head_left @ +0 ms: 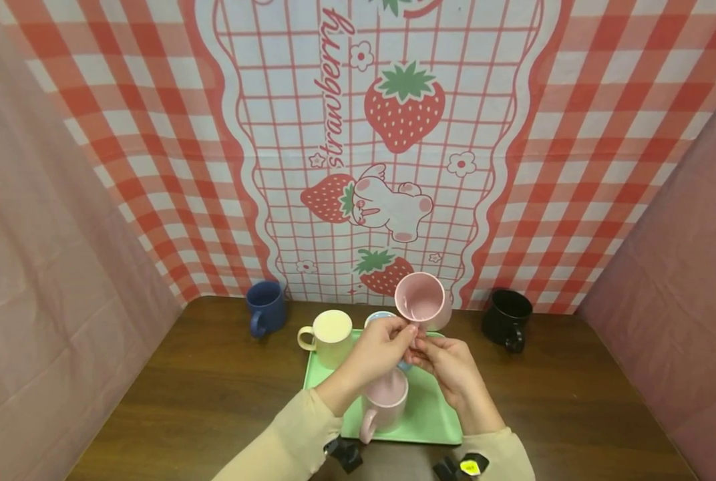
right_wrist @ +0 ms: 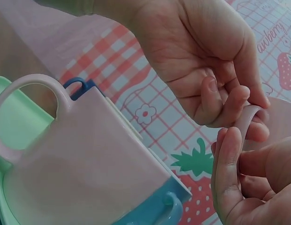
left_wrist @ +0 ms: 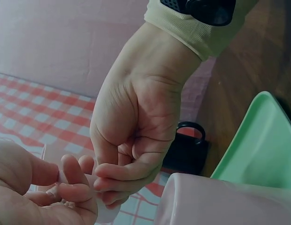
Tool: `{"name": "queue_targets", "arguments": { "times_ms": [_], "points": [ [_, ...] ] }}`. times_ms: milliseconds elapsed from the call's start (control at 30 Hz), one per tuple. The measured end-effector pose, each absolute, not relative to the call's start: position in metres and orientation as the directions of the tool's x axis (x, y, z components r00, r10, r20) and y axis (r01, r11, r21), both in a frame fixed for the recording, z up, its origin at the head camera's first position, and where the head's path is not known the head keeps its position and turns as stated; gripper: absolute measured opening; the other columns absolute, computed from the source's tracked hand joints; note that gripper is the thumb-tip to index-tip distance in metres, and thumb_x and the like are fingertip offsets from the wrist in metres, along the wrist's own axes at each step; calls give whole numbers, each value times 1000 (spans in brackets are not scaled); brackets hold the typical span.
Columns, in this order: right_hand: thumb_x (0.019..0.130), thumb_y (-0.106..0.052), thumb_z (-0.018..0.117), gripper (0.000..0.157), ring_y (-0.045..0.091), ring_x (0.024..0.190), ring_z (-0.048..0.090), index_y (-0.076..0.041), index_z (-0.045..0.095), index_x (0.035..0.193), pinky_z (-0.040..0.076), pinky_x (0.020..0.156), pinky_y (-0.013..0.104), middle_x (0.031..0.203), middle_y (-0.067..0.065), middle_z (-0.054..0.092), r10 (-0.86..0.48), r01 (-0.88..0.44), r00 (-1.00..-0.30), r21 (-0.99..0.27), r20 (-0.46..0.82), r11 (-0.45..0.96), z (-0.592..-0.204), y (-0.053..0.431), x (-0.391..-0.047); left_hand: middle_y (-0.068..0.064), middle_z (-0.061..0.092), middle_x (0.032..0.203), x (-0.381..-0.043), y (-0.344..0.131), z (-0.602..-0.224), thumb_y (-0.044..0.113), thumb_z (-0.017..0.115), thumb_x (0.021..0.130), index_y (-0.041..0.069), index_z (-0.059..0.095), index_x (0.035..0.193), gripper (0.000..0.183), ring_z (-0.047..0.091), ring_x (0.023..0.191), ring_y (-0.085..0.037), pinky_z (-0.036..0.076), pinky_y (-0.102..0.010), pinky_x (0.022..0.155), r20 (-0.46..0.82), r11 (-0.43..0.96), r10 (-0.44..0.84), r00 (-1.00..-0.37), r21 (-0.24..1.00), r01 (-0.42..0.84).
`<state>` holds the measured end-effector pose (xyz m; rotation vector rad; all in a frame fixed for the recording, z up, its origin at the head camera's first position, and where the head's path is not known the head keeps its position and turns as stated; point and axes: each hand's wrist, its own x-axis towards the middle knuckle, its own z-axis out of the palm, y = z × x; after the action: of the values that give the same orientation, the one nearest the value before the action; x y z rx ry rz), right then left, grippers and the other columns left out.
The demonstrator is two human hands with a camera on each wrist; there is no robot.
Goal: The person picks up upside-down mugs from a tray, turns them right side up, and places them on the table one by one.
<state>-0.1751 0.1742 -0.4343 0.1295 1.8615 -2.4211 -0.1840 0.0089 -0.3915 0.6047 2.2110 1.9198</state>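
Note:
Both hands hold a pink mug (head_left: 421, 300) by its handle, above the back of a green tray (head_left: 433, 414). The mug is tilted, its opening facing the head camera. My left hand (head_left: 382, 351) pinches the handle (right_wrist: 248, 119) from the left. My right hand (head_left: 454, 371) grips it from the right, fingers curled. In the left wrist view the fingers partly hide the handle. A second pink mug (head_left: 385, 401) stands on the tray, below my left hand. Behind the hands is a light blue mug (head_left: 379, 316), mostly covered. A pale yellow mug (head_left: 334, 344) stands at the tray's back left.
A dark blue mug (head_left: 266, 307) stands on the brown table (head_left: 214, 387) at the back left. At the back right is a black mug (head_left: 506, 317). A red-and-white checked cloth (head_left: 153, 133) with strawberries hangs behind, and pink curtains (head_left: 670, 280) flank the table.

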Motion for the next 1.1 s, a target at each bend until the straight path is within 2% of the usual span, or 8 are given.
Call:
{"name": "queue_targets", "arguments": {
  "times_ms": [267,533,733,967,1100],
  "points": [
    [108,7,58,19,8,72,73,8,76,104,65,76,24,81,1,74,10,111,-993,-967,-117,-230,-432,169,-172,-9,65,72,-179,8,-390,11,59,112,-6,72,97,26,61,65,-11,52,-22,63,143,83,396,-907,978,190],
    [111,3,55,24,7,71,71,5,76,98,64,76,23,77,0,71,22,107,-993,-968,-115,-227,-431,165,-170,-8,68,81,-175,5,-387,9,56,113,-6,70,99,25,62,68,-11,54,-20,66,149,71,425,-893,978,197],
    [111,4,55,24,6,74,70,4,75,97,64,79,23,79,-1,71,1,88,-996,-973,-91,-211,-430,163,-169,-8,70,86,-171,3,-386,7,55,113,-6,70,100,24,63,70,-11,61,-31,71,179,78,405,-897,970,229],
    [111,1,56,19,10,76,69,11,71,105,63,76,25,82,2,70,-103,43,-994,-993,-32,-107,-428,168,-168,-11,72,89,-168,0,-388,7,57,113,-5,71,98,23,64,72,-11,58,-23,69,218,69,366,-905,963,260],
    [111,-5,57,27,12,77,70,19,65,121,62,75,26,89,3,72,-218,-2,-976,-1000,7,-25,-428,176,-169,-16,74,90,-166,-2,-391,7,57,113,-5,72,99,24,66,73,-12,61,-29,69,217,59,337,-916,966,251]
  ]
}}
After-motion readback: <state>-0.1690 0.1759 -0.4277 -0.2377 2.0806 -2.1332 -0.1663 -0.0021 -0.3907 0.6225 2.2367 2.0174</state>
